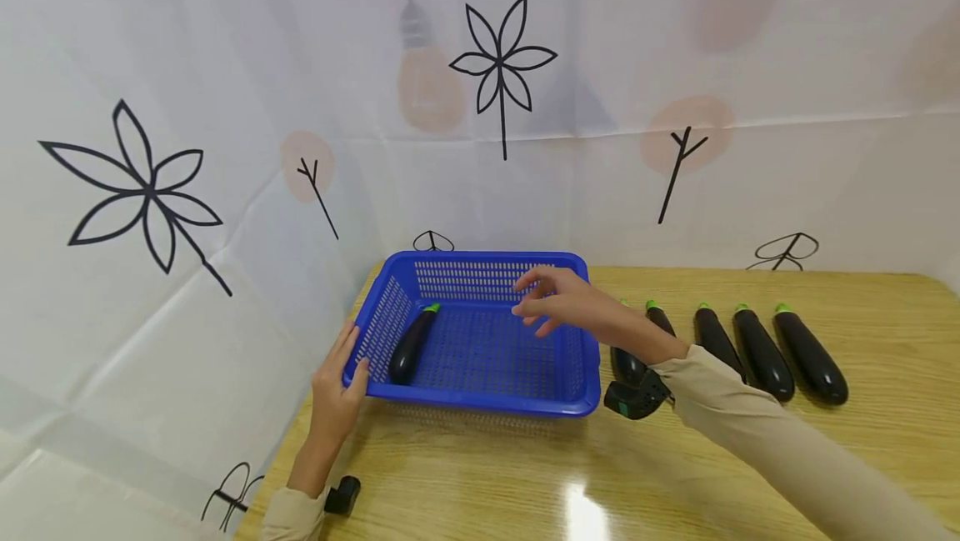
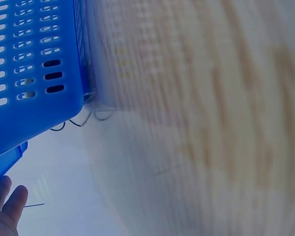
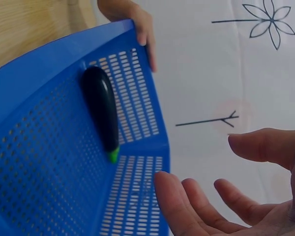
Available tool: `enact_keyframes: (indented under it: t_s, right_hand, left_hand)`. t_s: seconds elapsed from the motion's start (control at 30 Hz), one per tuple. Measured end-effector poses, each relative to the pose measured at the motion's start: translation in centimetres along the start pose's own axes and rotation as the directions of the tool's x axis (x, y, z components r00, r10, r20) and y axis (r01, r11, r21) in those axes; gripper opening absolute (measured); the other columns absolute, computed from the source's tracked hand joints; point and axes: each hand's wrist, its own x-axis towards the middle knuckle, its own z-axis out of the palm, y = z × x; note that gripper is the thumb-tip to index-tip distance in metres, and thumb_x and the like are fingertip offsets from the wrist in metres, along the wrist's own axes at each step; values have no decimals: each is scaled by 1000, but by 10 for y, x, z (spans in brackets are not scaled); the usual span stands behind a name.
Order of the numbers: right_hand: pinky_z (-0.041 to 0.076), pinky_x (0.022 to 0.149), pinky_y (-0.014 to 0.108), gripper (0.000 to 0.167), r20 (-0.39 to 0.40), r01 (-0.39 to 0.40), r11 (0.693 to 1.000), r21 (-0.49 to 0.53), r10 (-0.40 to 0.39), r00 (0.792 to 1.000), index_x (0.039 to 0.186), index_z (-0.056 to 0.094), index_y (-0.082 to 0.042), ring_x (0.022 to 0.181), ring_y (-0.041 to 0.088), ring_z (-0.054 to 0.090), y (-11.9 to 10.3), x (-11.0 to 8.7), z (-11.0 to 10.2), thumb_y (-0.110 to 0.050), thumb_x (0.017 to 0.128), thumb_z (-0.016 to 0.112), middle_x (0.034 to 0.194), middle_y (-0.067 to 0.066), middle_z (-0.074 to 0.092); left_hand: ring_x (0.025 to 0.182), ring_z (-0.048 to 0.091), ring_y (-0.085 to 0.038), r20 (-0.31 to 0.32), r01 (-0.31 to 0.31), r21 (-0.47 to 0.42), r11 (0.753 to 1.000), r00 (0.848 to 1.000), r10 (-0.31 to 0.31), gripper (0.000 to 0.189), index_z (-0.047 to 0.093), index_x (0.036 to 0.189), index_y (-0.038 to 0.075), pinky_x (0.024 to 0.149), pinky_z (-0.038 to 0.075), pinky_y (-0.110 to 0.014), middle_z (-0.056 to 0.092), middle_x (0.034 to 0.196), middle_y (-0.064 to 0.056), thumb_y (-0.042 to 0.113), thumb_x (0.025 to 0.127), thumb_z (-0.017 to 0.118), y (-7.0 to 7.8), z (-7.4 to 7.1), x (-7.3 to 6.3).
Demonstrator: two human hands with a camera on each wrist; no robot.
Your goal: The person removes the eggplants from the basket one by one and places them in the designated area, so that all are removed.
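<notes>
A blue plastic basket [image 1: 487, 401] with slotted walls stands on the table. Inside it, along the left wall, lies one dark eggplant [image 1: 411, 349], its green stem end toward the back. My left hand [image 1: 336, 387] rests at the basket's front left corner, thumb by the rim and fingers extended along the outer side. Above the right part of the basket hovers my right hand [image 1: 558, 301], fingers loosely bent and apart, with nothing between them. The right wrist view shows the same eggplant [image 3: 101, 105] beyond the right hand's spread thumb and fingers.
Several more eggplants [image 1: 810, 355] lie in a row on the wooden table [image 1: 450, 474], right of the basket; my right forearm partly covers some. A white patterned cloth [image 1: 600, 191] hangs behind the table and along its left side.
</notes>
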Motion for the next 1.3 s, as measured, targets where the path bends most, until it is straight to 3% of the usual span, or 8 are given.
enact_keyframes:
  t_s: [0.43, 0.9, 1.3]
  right_hand:
    - [55, 74, 39, 45, 28, -59, 997, 54, 57, 998, 126, 47, -2, 92, 25, 62, -1, 19, 17, -18, 89, 66, 112, 18, 58]
    - [54, 75, 44, 42, 60, -91, 990, 105, 85, 995, 122, 50, 0, 89, 30, 64, 2, 45, 34, -15, 86, 67, 108, 18, 59]
    - [53, 76, 46, 40, 82, -168, 969, 179, 155, 984, 120, 50, 5, 89, 37, 64, 8, 78, 52, -12, 87, 65, 103, 22, 61]
  left_hand:
    - [127, 43, -39, 2, 15, 8, 1000, 1000, -15, 51, 48, 135, -6, 101, 25, -11, 42, 144, -16, 0, 86, 57, 0, -1, 2]
    - [124, 44, -42, -7, -24, 9, 1000, 1000, 24, 50, 48, 134, -7, 102, 26, -11, 43, 142, -18, -1, 85, 57, -1, -1, 0]
    - [126, 44, -39, 17, 17, 0, 1000, 1000, -17, 50, 47, 136, -6, 100, 26, -11, 42, 143, -18, 0, 86, 56, 0, 0, 1]
